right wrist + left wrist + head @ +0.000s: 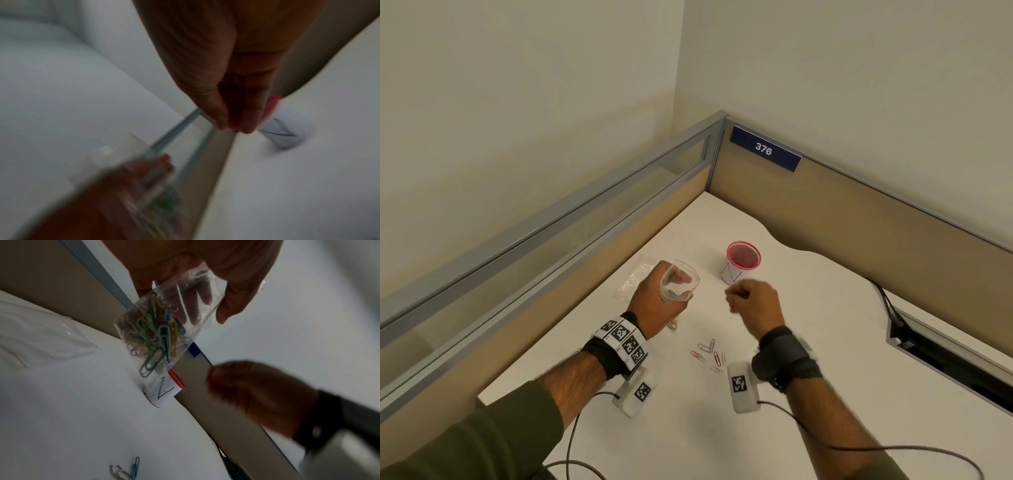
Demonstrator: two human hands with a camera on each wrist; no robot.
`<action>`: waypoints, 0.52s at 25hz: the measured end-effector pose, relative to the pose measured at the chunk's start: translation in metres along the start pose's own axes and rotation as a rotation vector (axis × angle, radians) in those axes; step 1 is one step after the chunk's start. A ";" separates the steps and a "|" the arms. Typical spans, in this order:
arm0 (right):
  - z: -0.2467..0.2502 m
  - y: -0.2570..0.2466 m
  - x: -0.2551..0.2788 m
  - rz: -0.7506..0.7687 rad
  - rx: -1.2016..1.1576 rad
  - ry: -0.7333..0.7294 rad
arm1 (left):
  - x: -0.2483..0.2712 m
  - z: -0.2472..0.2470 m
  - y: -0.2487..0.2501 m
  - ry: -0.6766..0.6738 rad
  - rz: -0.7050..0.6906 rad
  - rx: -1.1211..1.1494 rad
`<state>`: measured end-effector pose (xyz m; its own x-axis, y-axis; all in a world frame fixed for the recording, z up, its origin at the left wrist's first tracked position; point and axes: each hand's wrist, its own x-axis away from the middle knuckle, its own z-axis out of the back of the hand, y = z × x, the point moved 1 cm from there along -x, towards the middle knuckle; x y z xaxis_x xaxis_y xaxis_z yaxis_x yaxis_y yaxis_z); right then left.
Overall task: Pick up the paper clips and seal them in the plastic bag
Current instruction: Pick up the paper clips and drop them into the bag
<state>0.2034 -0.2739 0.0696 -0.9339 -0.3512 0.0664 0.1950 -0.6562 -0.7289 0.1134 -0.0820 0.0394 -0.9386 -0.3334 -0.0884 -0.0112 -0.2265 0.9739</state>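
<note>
From over the person's head, the left hand (654,294) is holding a small clear plastic bag (678,281) up off the white desk (808,342), fingers curled round it so that its mouth is gaping open toward the right hand (755,301). That hand is hovering just beside the bag with its fingers bunched together; from here I cannot tell whether anything is pinched in them. Loose paper clips (709,354) are lying on the desk nearer the person, between the two wrists, and a pink mesh cup (742,262) with a white paper label is standing beyond the hands. A second clear bag (635,277) is lying flat to the left. From the left wrist, the plastic bag (164,324) is hanging from the left hand (205,272), thumb and fingers gripping its upper part, with a clump of coloured clips (156,337) sitting in its lower end. The right hand (252,394) is blurring past on the right. From the right wrist, the right hand (222,81) is pressing thumb and fingertips together, with a trace of red showing between them, too blurred to name.
</note>
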 end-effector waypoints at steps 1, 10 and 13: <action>-0.014 0.023 0.003 -0.070 0.129 -0.069 | 0.000 0.001 -0.002 0.001 0.005 0.008; -0.099 0.071 0.028 -0.121 0.533 -0.301 | -0.001 0.006 -0.009 0.018 0.046 0.006; -0.109 0.072 0.025 -0.048 0.568 -0.306 | -0.002 0.006 -0.008 0.024 0.038 0.011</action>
<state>0.1616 -0.2570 -0.0551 -0.8341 -0.4321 0.3428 0.3614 -0.8977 -0.2520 0.1136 -0.0735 0.0332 -0.9298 -0.3638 -0.0561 0.0205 -0.2032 0.9789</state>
